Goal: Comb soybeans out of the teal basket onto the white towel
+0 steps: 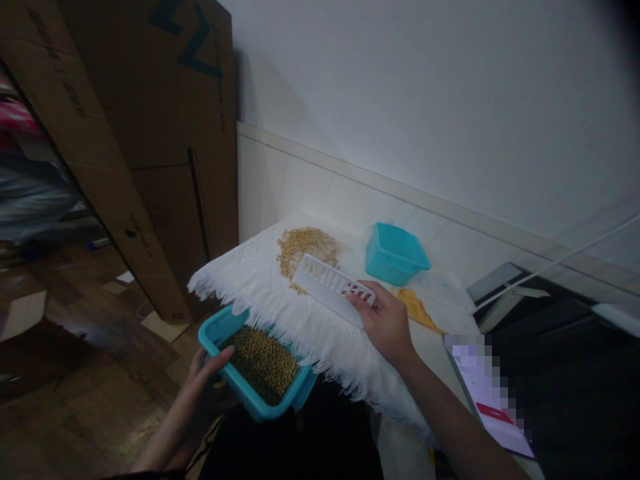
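My left hand [205,373] grips the left rim of a teal plastic bin [259,408], its thumb over the edge. The bin is tilted under the table's fringed edge and holds yellowish and greenish beans [267,360]. In my right hand [387,323] is a white plastic tray-like piece with a row of slots [325,290], held by its near end. Its far end is over or against the near side of a spread of yellow beans [307,241] on the white fringed cloth [245,267]. Whether it touches the cloth, I cannot tell.
A second teal bin [395,257] stands near the wall, with a yellow cloth [417,310] beside it. A large cardboard box [170,120] rises at the left. At the right lie a sheet of paper [485,393] and dark equipment [565,353]. A white cable [555,257] crosses there.
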`<state>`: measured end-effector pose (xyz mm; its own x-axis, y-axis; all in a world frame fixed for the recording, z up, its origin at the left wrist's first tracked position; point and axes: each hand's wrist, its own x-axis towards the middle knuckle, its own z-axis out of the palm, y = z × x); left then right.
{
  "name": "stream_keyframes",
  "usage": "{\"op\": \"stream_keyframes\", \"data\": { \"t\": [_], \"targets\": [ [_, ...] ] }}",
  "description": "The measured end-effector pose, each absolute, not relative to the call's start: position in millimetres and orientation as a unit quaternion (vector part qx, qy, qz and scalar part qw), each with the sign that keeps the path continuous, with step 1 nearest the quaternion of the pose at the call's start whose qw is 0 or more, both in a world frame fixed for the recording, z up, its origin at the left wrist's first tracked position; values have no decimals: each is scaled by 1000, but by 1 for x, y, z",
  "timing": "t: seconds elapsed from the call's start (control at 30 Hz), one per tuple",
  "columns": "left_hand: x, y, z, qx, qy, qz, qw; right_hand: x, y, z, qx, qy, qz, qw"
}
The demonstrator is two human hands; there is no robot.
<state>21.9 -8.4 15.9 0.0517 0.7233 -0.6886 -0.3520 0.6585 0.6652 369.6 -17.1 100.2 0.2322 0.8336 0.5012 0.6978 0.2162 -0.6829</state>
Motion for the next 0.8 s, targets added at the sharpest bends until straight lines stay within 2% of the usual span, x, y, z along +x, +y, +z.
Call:
{"op": "stream_keyframes", "data": {
  "t": [0.23, 0.47, 0.8],
  "targets": [
    [23, -13, 25, 159, 561, 395, 710, 374, -25, 94, -612, -610, 93, 494],
    [22, -14, 31, 159, 559, 382, 718, 367, -45, 90, -635, -576, 52, 512],
    [25, -16, 32, 153, 563, 392, 711, 367, -49, 92, -641, -572, 55, 509]
  ]
}}
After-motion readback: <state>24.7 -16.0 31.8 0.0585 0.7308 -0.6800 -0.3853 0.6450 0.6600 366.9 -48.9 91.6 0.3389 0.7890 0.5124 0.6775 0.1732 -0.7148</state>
